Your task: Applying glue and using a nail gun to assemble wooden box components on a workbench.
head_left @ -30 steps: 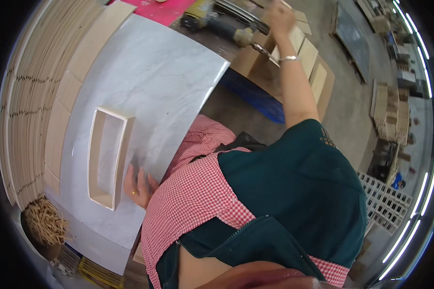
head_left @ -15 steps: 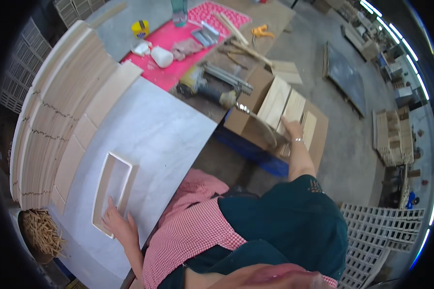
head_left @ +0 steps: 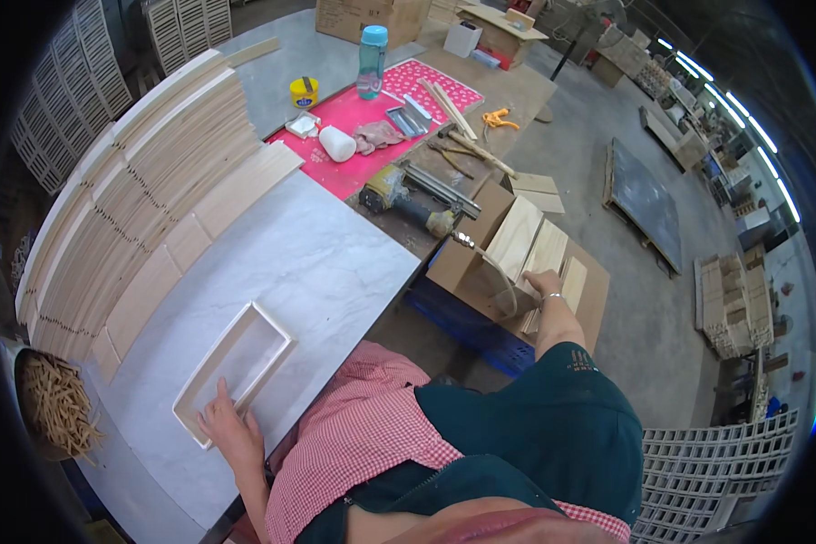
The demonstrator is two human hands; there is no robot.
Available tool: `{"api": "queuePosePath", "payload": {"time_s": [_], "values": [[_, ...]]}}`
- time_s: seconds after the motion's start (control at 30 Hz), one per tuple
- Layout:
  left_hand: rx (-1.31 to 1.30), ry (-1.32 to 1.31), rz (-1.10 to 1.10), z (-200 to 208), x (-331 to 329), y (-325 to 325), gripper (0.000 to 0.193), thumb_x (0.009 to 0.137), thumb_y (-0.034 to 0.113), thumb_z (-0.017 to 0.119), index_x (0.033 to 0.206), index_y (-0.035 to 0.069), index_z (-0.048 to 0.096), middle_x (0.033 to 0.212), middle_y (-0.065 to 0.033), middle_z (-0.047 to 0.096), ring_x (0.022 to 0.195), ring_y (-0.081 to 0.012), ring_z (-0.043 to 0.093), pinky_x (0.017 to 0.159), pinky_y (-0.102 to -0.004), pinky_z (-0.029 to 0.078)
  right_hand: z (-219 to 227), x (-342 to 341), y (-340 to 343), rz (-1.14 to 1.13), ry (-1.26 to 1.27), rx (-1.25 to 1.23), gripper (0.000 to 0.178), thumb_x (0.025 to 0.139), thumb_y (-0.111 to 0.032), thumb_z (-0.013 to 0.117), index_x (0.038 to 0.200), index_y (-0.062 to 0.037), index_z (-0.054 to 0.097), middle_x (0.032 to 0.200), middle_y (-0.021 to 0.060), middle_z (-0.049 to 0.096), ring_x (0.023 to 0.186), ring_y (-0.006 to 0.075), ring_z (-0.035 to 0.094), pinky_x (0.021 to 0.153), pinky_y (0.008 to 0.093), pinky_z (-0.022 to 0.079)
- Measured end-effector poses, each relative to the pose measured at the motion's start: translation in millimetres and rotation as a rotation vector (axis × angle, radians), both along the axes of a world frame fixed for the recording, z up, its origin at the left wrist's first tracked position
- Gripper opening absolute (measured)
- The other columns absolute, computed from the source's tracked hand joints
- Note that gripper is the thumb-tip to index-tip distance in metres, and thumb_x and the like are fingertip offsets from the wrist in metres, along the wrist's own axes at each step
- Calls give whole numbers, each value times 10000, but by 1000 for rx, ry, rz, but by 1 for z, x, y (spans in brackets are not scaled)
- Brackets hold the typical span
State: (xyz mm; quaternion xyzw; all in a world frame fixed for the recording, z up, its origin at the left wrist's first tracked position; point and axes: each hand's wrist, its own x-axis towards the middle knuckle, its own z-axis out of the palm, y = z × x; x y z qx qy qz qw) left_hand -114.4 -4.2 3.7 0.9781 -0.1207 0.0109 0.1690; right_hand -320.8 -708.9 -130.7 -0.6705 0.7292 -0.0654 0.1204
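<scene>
A shallow rectangular wooden frame lies on the pale marbled tabletop; I cannot tell whether it has a bottom. My left hand rests over its near end, fingers stretched out and thumb apart, index finger reaching inside. Off to the right, my right hand has its fingers curled at the near end of a thin wooden board. That board lies among others in an open cardboard box. The right fingertips are partly hidden.
Stacked wooden strips line the table's left side, above a container of small wood sticks. A yellow nail gun with a hose lies beyond the box. A pink mat holds a water bottle and a white cup.
My right hand has slid from the board's upper face to its near end, fingers now curled. My left hand stays at the frame, which looks turned slightly clockwise. The whole view has shifted.
</scene>
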Motion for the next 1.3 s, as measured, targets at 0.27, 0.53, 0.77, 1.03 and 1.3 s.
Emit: {"api": "queuePosePath", "payload": {"time_s": [0.27, 0.53, 0.77, 1.03, 1.3], "values": [[-138, -244, 73, -13, -7, 48, 659, 835, 139, 739, 1442, 12, 516, 1294, -192, 584, 1133, -378, 545, 1133, -496, 330, 88, 76, 23, 373, -254, -232, 662, 742, -421, 776, 1214, 22, 638, 1109, 231, 688, 1038, 395, 658, 927, 466, 523], [-270, -417, 405, 8, -45, 92, 523, 793, 204, 835, 1244, 17, 647, 1166, -146, 637, 1048, -322, 598, 954, -402, 478, 198, 260, 301, 1884, -593, -65, 794, 692, -119, 781, 1435, -25, 520, 1438, 205, 546, 1254, 356, 576, 1072, 427, 466], [-356, -241, 543, -23, -62, 102, 426, 803, 248, 834, 1160, 45, 721, 1076, -98, 662, 1009, -290, 628, 886, -385, 517, 198, 300, 445, 2568, -395, -17, 871, 655, -122, 755, 1486, -68, 498, 1543, 121, 488, 1365, 339, 502, 1159, 447, 397], [-351, -238, 554, -19, -39, 92, 331, 829, 221, 816, 1089, 22, 767, 1028, -85, 701, 921, -241, 655, 845, -339, 527, 199, 314, 467, 2625, -224, -291, 816, 642, -144, 756, 1427, -51, 552, 1496, 107, 542, 1333, 314, 533, 1143, 409, 405], [-219, -293, 468, -20, -29, 96, 263, 850, 196, 801, 1027, 3, 788, 972, -74, 723, 860, -220, 653, 799, -324, 526, 185, 317, 461, 2586, -107, -231, 835, 672, -162, 782, 1466, -88, 533, 1530, 86, 518, 1336, 309, 538, 1151, 409, 427]]}}
